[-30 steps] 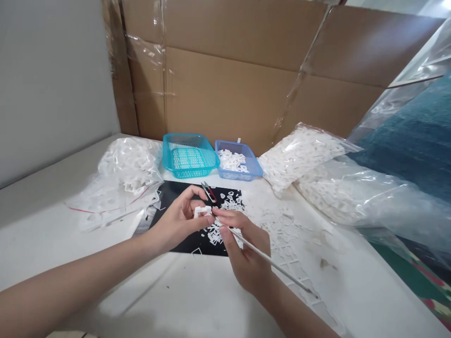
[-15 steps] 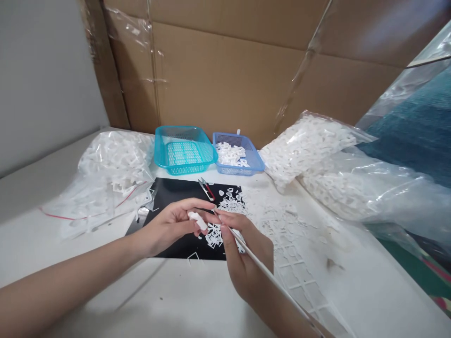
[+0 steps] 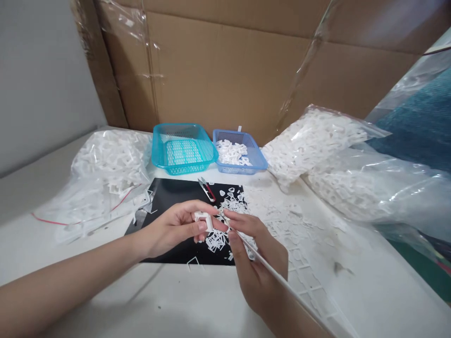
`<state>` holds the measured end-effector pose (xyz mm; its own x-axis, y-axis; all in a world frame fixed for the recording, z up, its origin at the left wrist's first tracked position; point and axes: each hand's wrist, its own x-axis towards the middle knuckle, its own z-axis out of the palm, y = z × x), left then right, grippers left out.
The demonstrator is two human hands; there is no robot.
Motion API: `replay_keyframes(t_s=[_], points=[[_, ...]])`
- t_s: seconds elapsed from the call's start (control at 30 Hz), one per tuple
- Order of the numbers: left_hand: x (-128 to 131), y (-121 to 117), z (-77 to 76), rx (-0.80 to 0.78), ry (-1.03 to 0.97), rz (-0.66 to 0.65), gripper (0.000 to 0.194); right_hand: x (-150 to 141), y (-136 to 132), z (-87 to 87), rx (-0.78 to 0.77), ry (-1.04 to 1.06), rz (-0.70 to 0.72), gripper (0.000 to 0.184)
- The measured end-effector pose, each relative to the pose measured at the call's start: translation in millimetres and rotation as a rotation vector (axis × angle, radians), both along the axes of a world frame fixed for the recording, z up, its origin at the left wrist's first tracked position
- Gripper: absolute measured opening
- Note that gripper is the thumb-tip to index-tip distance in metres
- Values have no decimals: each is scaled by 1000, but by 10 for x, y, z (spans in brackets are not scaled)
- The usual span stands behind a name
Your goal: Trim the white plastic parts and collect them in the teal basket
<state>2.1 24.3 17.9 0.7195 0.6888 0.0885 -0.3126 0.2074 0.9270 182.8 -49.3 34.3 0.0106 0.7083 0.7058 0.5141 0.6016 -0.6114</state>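
Pinching a small white piece [image 3: 209,224] between thumb and fingers, our left hand [image 3: 176,228] is about at the middle of the scene, over the black mat [image 3: 172,192]. The piece is frame-like, and our thumb presses its near side, with the fingers curled loosely behind. Just to the right, our right hand [image 3: 259,263] grips a slender pale rod [image 3: 273,272] the way we hold a pen, fingers drawn close around it; its shaft slants toward the near right. The rod's tip sits among our fingertips, and we cannot quite tell whether it touches the piece.

Below our hands, thin white scraps [image 3: 216,241] are heaped on the mat's right part. Snips [image 3: 206,189] with a red handle lie beyond our fingers, near the mat's far edge. Farther off stand 2 baskets side by side: a teal basket [image 3: 185,167] on the left and a blue basket [image 3: 243,170] on the right, holding white pieces [image 3: 230,151]. A clear bag [image 3: 111,157] of white parts slumps at the far left, and 2 more bags [image 3: 319,138] lie at the far right. On the right, pale lattice strips [image 3: 306,267] lie on the white table [image 3: 197,300], and cardboard [image 3: 225,70] rises at the far side.
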Motion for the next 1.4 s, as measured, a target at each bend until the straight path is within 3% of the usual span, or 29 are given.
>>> replay_keyframes(t_s=[0.1,0.23,0.33,0.47,0.7,0.8,0.93,1.1,1.17,1.23,1.3,1.4], points=[[-18,131,99,20,61,52,24,23,5,1,-20,23,-16,20],[-51,468,352,36,260,286,35,76,28,-30,-66,46,-74,16],[-64,659,464,73,354,328,44,130,59,-52,-88,94,-131,13],[50,806,439,182,488,313,47,179,108,-64,-128,175,-173,10],[725,1217,479,510,637,340,27,186,153,-167,-164,192,-181,11],[796,1189,478,576,661,341,22,205,150,-249,-166,140,-186,10],[504,711,386,588,711,294,23,242,147,-326,-103,47,-138,8],[-247,-182,355,609,807,245,22,260,152,-333,-22,-8,-87,9],[-609,-370,353,810,772,478,24,251,151,-329,-39,-9,-81,8],[-953,-383,325,925,877,772,25,231,145,-329,-73,3,-87,7],[-1242,-269,276,1016,1075,953,28,205,136,-332,-86,11,-77,7],[-1549,-78,217,1234,1219,912,33,175,132,-331,-78,11,-50,7]])
